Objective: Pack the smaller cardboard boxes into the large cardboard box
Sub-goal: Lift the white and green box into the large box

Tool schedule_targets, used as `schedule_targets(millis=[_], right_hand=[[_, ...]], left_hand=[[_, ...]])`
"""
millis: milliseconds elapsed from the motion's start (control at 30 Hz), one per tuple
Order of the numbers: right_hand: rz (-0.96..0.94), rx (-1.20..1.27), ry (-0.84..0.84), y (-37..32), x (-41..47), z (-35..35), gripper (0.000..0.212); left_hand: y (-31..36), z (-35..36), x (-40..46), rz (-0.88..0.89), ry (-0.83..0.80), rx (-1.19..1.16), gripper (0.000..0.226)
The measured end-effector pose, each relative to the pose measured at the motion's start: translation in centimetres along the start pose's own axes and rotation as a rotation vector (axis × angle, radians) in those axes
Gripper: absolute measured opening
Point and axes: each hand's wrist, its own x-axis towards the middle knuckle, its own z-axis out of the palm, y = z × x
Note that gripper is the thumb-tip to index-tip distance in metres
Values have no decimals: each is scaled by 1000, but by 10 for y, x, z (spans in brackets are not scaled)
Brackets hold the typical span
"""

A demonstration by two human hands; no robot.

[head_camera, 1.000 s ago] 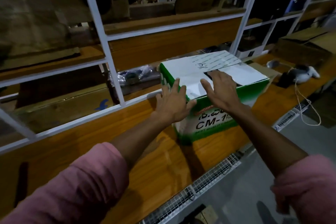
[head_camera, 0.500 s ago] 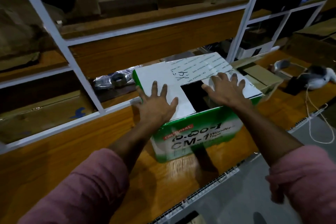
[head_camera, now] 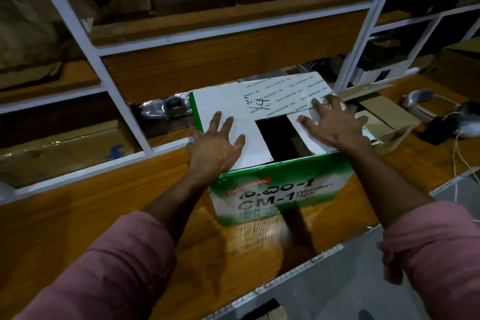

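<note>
1. Two pink rolled sleeves [head_camera: 109, 275] fill the near corners; both forearms reach away over the brown wooden worktop [head_camera: 85, 215].
2. The green-and-white printed cardboard box [head_camera: 280, 195] stands on the worktop at centre, its printed front facing near.
3. The left hand [head_camera: 215, 145] lies flat on the white left top flap [head_camera: 226, 109], fingers spread wide and straight, gripping nothing.
4. The right hand [head_camera: 335, 125] lies flat on the white right top flap [head_camera: 304, 130], fingers likewise spread wide.
5. A dark gap [head_camera: 278, 138] shows between the two flaps.
6. A plain brown open cardboard box [head_camera: 384, 117] sits just right of the printed box.
7. A white-framed shelving rack [head_camera: 122, 101] stands beyond.
</note>
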Motion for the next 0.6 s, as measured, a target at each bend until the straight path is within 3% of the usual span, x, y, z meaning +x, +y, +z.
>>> schedule_targets(millis=[233, 500, 600], right_hand=[[-34, -26, 1, -44, -46, 3, 87], [-110, -33, -11, -161, -131, 14, 88], [-128, -33, 7, -213, -173, 18, 84]], left_hand=[[-48, -10, -38, 1, 7, 52, 72], [-185, -28, -115, -27, -8, 64, 88], [-235, -45, -157, -28, 12, 95, 81]])
